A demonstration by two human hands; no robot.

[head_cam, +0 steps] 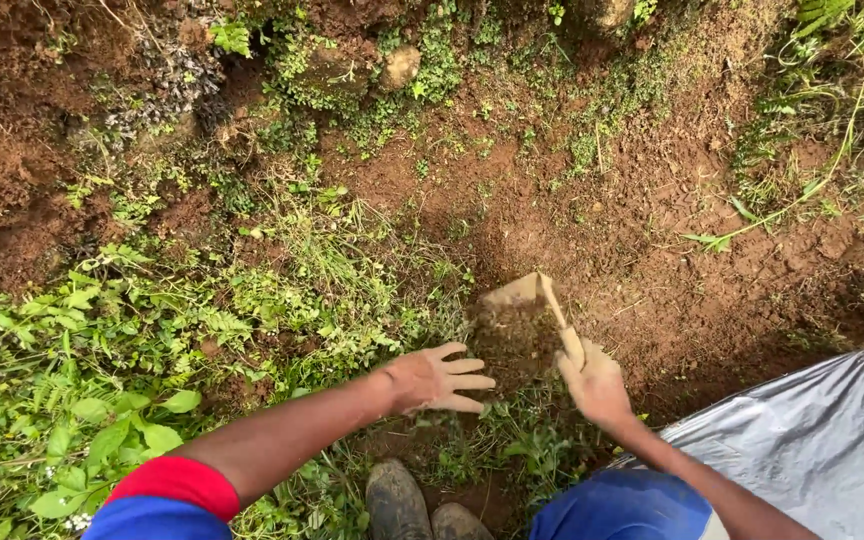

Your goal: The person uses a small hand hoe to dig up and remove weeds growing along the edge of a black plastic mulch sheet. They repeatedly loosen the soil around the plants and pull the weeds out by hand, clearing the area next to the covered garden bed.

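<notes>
Two muddy boots [422,505] stand at the bottom edge, toes among the weeds, with a grey plastic sheet [817,440] spread to the right. Just above them the left hand [435,380] is spread open, fingers splayed and empty, hovering beside a clod of soil and roots. The right hand [595,385] is closed around the wooden handle of a small hoe [532,300], whose blade sits in that clod at the border of the weed patch [252,300] and the bare red earth [652,250]. Since the open hand lies so near the blade, a careless chop could likely catch the fingers.
</notes>
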